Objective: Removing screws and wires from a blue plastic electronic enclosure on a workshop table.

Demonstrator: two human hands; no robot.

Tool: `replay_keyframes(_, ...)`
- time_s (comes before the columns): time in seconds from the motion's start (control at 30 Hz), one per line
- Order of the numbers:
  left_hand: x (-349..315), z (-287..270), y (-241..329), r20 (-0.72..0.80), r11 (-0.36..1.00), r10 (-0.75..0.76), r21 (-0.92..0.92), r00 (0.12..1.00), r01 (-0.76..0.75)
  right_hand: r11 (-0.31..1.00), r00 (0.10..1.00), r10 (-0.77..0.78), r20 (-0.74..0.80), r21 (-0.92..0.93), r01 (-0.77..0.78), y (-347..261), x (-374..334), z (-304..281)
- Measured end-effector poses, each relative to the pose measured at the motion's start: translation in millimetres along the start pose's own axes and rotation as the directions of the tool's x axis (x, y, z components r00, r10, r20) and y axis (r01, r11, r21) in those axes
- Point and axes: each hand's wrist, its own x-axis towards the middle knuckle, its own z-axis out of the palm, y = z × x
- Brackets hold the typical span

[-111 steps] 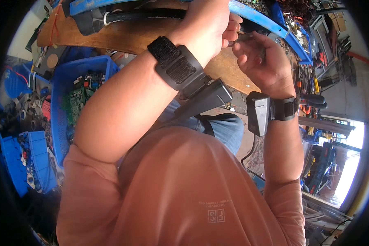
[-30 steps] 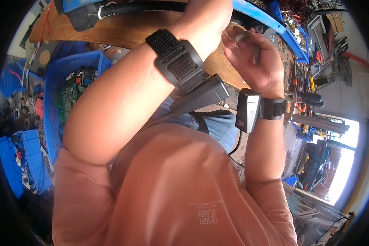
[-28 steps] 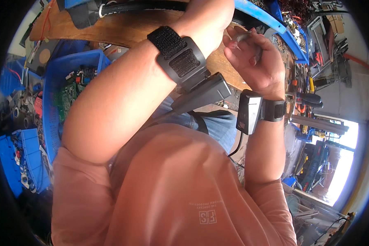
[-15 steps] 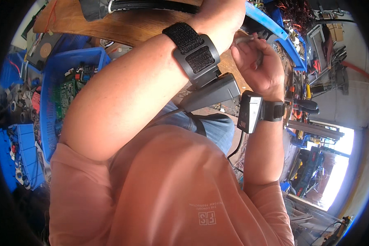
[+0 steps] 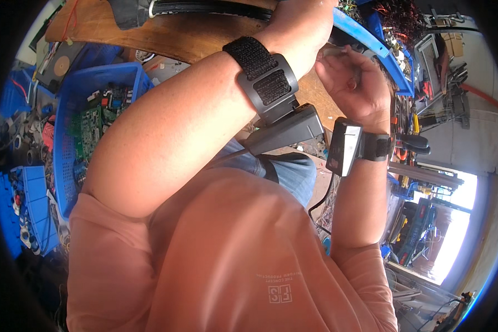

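My left hand (image 5: 307, 25) reaches over the wooden tabletop (image 5: 205, 39) at the top of the view, beside a curved blue tray rim (image 5: 359, 30). Its fingers are cut off or hidden, so what they touch cannot be seen. Just right of it, my right hand (image 5: 355, 83) is turned with its palm partly showing and its fingers curled in. Near those fingertips is something small and pale, too blurred to name. Both wrists carry black straps with boxy dark devices: the left device (image 5: 288, 130) and the right device (image 5: 344, 146).
A black tube-like piece with a white tie (image 5: 152, 8) lies on the tabletop's far side. At left stands a blue crate (image 5: 63, 138) of green circuit boards. Small parts fill a blue bin (image 5: 41, 205) nearby. Tangled dark wires (image 5: 398, 19) lie at upper right; a cable (image 5: 321, 207) hangs from the right device.
My right hand and wrist have shifted slightly to the right. My left forearm has moved a little, and its hand stays near the blue rim.
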Motion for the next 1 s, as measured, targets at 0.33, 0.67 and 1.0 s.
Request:
replay_keyframes(0.33,-3,-3,-6,-0.031,0.998,-0.037,0.041,0.999,0.038,0.992,0.994,0.077,0.08,0.092,-0.084,2,-1,1)
replay_keyframes(0.67,-15,-10,-26,-0.107,0.992,-0.029,0.116,0.994,0.042,0.997,0.989,-0.059,0.136,0.064,0.05,17,1,-7)
replay_keyframes(1.0,-18,-28,-63,-0.13,1.0,-0.018,0.022,0.991,0.021,0.97,0.962,-0.243,0.125,0.004,0.245,54,-7,-25)
